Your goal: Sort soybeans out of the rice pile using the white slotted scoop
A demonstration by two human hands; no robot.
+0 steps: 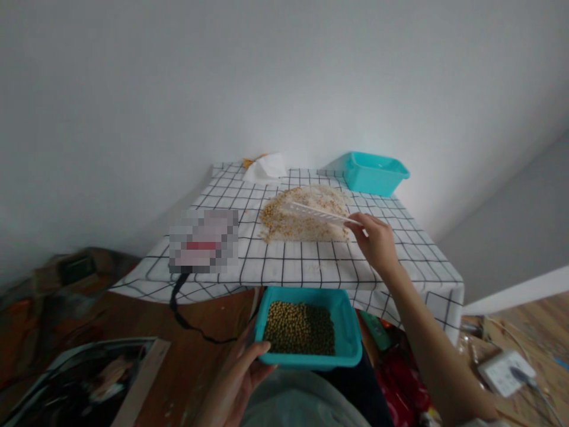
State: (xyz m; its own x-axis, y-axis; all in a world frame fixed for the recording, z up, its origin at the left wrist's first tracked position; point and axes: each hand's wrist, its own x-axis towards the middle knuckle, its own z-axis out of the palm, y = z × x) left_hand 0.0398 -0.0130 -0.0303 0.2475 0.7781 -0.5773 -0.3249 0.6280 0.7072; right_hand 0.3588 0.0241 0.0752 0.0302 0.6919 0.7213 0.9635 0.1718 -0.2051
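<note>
My left hand (242,373) is closed on the lower left rim of a teal plastic tub (349,332), held below the table's front edge. Yellow beans (288,320) and dark green beans (322,335) lie inside it, side by side and partly mixed. Out over the table, my right hand (376,240) pinches the end of a thin white slotted strip (317,213). That strip slants across a spread pile of pale grains and yellow beans (306,228) on the cloth. Whether it touches the pile I cannot tell.
A black-and-white checked cloth (267,270) covers the table against the wall. Another teal tub (377,175) stands at the back right, crumpled white paper (267,169) at the back left. A blurred-out item with a black strap (178,305) lies front left. A power strip (507,370) is on the floor, right.
</note>
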